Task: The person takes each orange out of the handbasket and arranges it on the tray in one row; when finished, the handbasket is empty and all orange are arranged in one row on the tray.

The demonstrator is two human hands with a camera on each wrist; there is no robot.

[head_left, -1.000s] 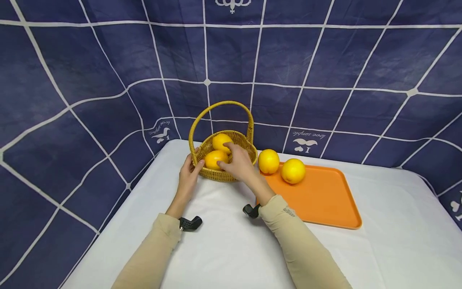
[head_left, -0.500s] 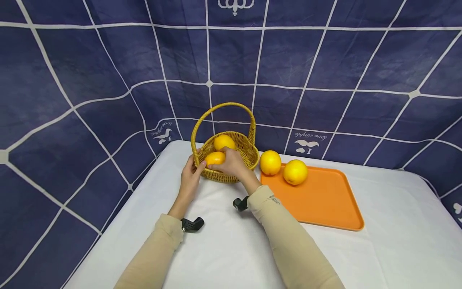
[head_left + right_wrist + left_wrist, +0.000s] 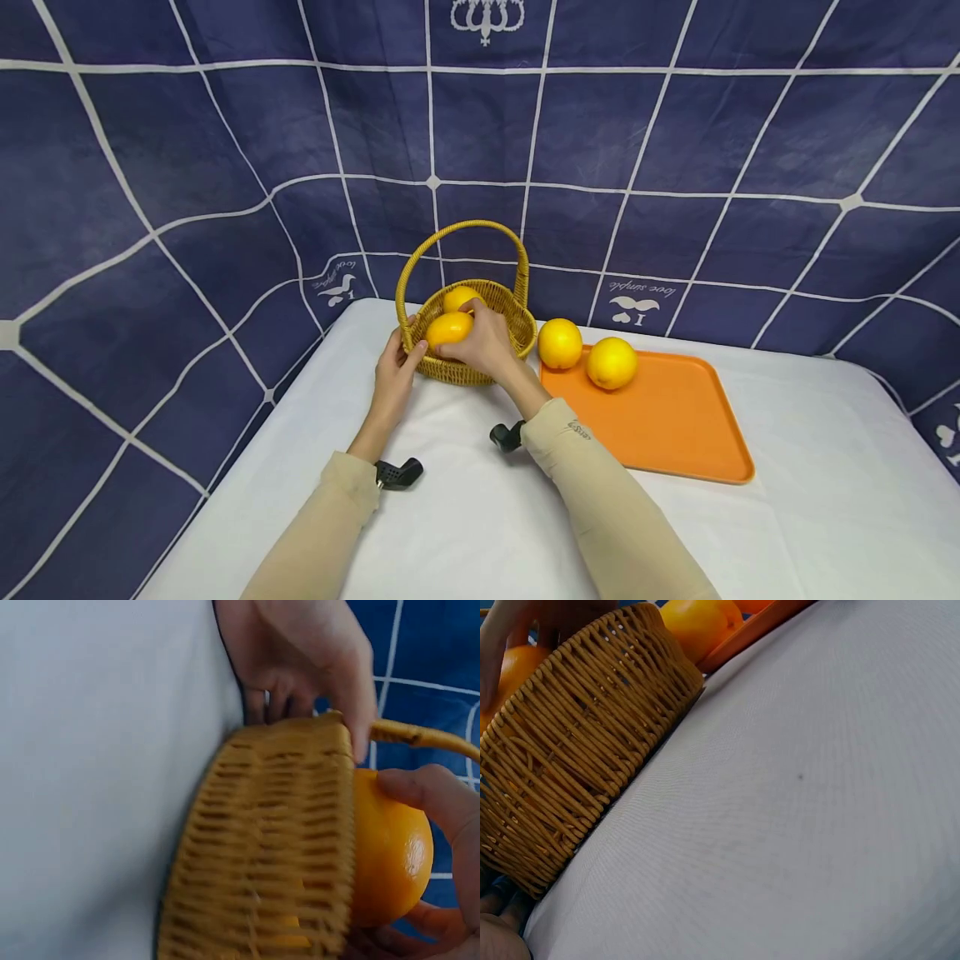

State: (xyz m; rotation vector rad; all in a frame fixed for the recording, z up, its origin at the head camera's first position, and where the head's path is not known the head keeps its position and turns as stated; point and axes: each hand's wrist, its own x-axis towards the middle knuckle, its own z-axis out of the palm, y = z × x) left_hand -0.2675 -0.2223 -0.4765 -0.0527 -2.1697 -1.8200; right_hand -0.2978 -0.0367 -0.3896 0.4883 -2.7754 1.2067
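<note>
A yellow wicker basket (image 3: 459, 372) with a tall arched handle stands at the back of the table. My right hand (image 3: 489, 337) reaches in over its front rim and grips an orange (image 3: 448, 330), thumb on one side and fingers on the other in the right wrist view. Behind it, partly covered, a second orange (image 3: 459, 298) lies in the basket. My left hand (image 3: 394, 367) holds the basket's left end, the thumb over the rim and the fingers (image 3: 277, 705) behind the outer wall.
To the right lies an orange tray (image 3: 675, 417). One orange (image 3: 612, 363) sits on its back left part, another orange (image 3: 560, 343) at its back left corner beside the basket. A dark blue curtain (image 3: 570, 125) with white lines hangs behind the white-covered table (image 3: 450, 525).
My right hand has closed round the front orange in the basket and raised it slightly. The left hand keeps its place at the basket's left end.
</note>
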